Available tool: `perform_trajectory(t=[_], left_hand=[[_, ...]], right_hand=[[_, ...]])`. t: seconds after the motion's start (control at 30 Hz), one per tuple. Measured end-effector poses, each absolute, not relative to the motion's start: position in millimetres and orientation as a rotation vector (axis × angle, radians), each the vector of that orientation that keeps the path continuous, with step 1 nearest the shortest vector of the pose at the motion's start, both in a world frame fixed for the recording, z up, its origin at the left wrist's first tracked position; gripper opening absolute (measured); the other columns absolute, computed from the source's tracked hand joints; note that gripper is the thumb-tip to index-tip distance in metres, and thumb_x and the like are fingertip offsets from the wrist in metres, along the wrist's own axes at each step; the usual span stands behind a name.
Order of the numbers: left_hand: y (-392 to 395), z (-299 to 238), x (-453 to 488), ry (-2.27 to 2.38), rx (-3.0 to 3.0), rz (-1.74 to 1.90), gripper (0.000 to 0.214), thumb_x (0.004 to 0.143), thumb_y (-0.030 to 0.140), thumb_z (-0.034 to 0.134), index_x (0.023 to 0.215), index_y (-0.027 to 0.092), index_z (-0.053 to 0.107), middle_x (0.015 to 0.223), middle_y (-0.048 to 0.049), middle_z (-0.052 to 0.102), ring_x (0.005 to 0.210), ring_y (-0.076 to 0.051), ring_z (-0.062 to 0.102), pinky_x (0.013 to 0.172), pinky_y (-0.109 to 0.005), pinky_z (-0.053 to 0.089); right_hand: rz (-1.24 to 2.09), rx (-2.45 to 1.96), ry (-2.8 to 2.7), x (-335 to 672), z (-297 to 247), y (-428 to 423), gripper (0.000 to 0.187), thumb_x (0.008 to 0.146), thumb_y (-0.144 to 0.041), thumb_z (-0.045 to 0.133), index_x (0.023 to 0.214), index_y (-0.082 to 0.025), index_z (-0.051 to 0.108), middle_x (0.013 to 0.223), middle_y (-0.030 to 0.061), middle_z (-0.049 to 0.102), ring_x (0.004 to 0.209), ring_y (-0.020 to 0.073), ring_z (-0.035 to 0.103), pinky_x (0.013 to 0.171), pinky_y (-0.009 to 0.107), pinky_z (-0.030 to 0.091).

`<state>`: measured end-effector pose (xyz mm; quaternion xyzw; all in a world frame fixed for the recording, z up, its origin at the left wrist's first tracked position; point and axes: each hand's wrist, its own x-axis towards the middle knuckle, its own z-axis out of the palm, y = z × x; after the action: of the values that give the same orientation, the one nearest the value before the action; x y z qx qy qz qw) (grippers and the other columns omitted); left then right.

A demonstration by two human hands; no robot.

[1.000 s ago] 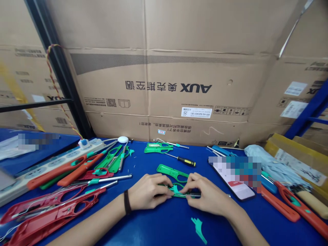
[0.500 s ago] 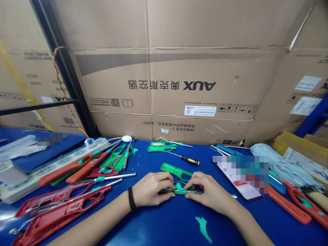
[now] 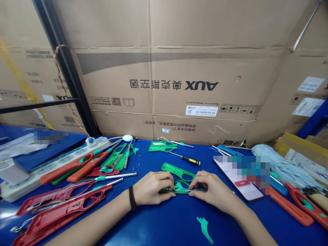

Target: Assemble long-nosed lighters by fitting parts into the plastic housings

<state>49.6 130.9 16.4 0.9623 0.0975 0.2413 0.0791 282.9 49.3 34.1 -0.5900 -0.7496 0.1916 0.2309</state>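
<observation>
Both hands are closed on one green lighter housing (image 3: pixel 180 191) lying low over the blue table. My left hand (image 3: pixel 155 188) wraps its fingers round the left end, covering most of it. My right hand (image 3: pixel 208 188) pinches the right end, where a metal tube shows between thumb and fingers. A teal trigger (image 3: pixel 181 185) sits in the housing between the hands. Just behind lies the other green casing half (image 3: pixel 176 169), with an oval hole. A loose teal trigger (image 3: pixel 204 229) rests on the table in front.
A black-and-yellow screwdriver (image 3: pixel 191 160) and more green casing parts (image 3: pixel 162 147) lie behind the hands. At left are red casings (image 3: pixel 64 215), orange lighters (image 3: pixel 88 167) and a power strip (image 3: pixel 64 159). A phone (image 3: pixel 241 184) lies at right. A large cardboard box (image 3: pixel 166 68) stands behind.
My right hand has shifted slightly to the right along the housing, and less of the metal tube shows past it. My left hand keeps its hold. The whole view has shifted a little.
</observation>
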Motion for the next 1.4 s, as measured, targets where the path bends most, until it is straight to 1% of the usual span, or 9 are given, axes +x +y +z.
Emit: perform_trajectory(t=[0.17, 0.57, 0.8, 0.87, 1.0, 1.07, 1.17, 1.3, 1.4], left_hand=[[131, 17, 50, 0.303, 2.880, 0.710, 0.017, 0.090, 0.032, 0.054, 0.089, 0.018, 0.063, 0.093, -0.0028, 0.065, 0.081, -0.013, 0.064, 0.069, -0.021, 0.050], [129, 17, 50, 0.306, 2.892, 0.715, 0.015, 0.089, 0.030, 0.055, 0.086, 0.018, 0.062, 0.091, -0.0017, 0.065, 0.080, -0.013, 0.064, 0.067, -0.020, 0.049], [128, 18, 50, 0.333, 2.874, 0.698, 0.014, 0.088, 0.030, 0.056, 0.086, 0.017, 0.063, 0.092, -0.0017, 0.065, 0.078, -0.013, 0.064, 0.066, -0.020, 0.049], [128, 19, 50, 0.329, 2.875, 0.695, 0.014, 0.088, 0.030, 0.057, 0.087, 0.018, 0.064, 0.092, -0.0019, 0.065, 0.079, -0.013, 0.065, 0.067, -0.020, 0.050], [128, 18, 49, 0.303, 2.922, 0.675, 0.016, 0.089, 0.030, 0.054, 0.095, 0.019, 0.066, 0.095, -0.0025, 0.065, 0.080, -0.013, 0.065, 0.070, -0.021, 0.051], [128, 18, 48, 0.287, 2.975, 0.665, 0.018, 0.091, 0.029, 0.052, 0.099, 0.021, 0.066, 0.097, -0.0029, 0.066, 0.081, -0.014, 0.065, 0.070, -0.022, 0.052], [125, 20, 49, 0.287, 3.095, 0.609, 0.021, 0.093, 0.027, 0.048, 0.104, 0.021, 0.064, 0.101, -0.0038, 0.065, 0.081, -0.016, 0.064, 0.065, -0.024, 0.052], [110, 24, 53, 0.367, 3.264, 0.441, 0.020, 0.093, 0.020, 0.046, 0.102, 0.017, 0.064, 0.101, -0.0063, 0.065, 0.082, -0.019, 0.063, 0.058, -0.025, 0.052], [96, 25, 56, 0.464, 3.393, 0.308, 0.022, 0.089, 0.013, 0.048, 0.106, 0.011, 0.062, 0.108, -0.0115, 0.064, 0.086, -0.023, 0.062, 0.060, -0.029, 0.054]], right_hand=[[0.549, -1.612, -2.063, 282, 35, 49, 0.002, 0.076, -0.025, 0.071, 0.078, -0.025, 0.070, 0.082, -0.0006, 0.063, 0.078, 0.0163, 0.058, 0.070, 0.025, 0.041], [0.595, -1.587, -2.056, 278, 36, 49, 0.006, 0.076, -0.020, 0.068, 0.080, -0.023, 0.070, 0.081, -0.0001, 0.065, 0.079, 0.0170, 0.058, 0.072, 0.027, 0.041], [0.594, -1.596, -2.059, 275, 35, 49, 0.006, 0.074, -0.023, 0.071, 0.079, -0.022, 0.067, 0.084, 0.0007, 0.064, 0.083, 0.0182, 0.058, 0.074, 0.028, 0.042], [0.576, -1.593, -2.057, 276, 34, 49, 0.007, 0.074, -0.026, 0.072, 0.079, -0.023, 0.067, 0.084, 0.0006, 0.064, 0.085, 0.0187, 0.058, 0.075, 0.028, 0.042], [0.555, -1.581, -2.046, 275, 31, 49, 0.015, 0.071, -0.032, 0.075, 0.081, -0.024, 0.067, 0.082, -0.0006, 0.064, 0.085, 0.0188, 0.058, 0.076, 0.029, 0.042], [0.553, -1.573, -2.045, 274, 30, 49, 0.013, 0.073, -0.032, 0.074, 0.081, -0.025, 0.067, 0.082, -0.0008, 0.064, 0.084, 0.0183, 0.058, 0.076, 0.028, 0.042], [0.557, -1.559, -2.038, 272, 29, 50, 0.009, 0.075, -0.031, 0.072, 0.079, -0.024, 0.067, 0.082, -0.0003, 0.063, 0.084, 0.0176, 0.058, 0.075, 0.027, 0.042], [0.568, -1.544, -2.056, 272, 27, 52, 0.009, 0.076, -0.031, 0.072, 0.079, -0.024, 0.067, 0.082, -0.0003, 0.063, 0.085, 0.0171, 0.057, 0.076, 0.026, 0.042], [0.569, -1.549, -2.065, 272, 28, 51, 0.009, 0.077, -0.031, 0.072, 0.080, -0.024, 0.067, 0.082, -0.0007, 0.062, 0.086, 0.0170, 0.057, 0.078, 0.027, 0.042]])
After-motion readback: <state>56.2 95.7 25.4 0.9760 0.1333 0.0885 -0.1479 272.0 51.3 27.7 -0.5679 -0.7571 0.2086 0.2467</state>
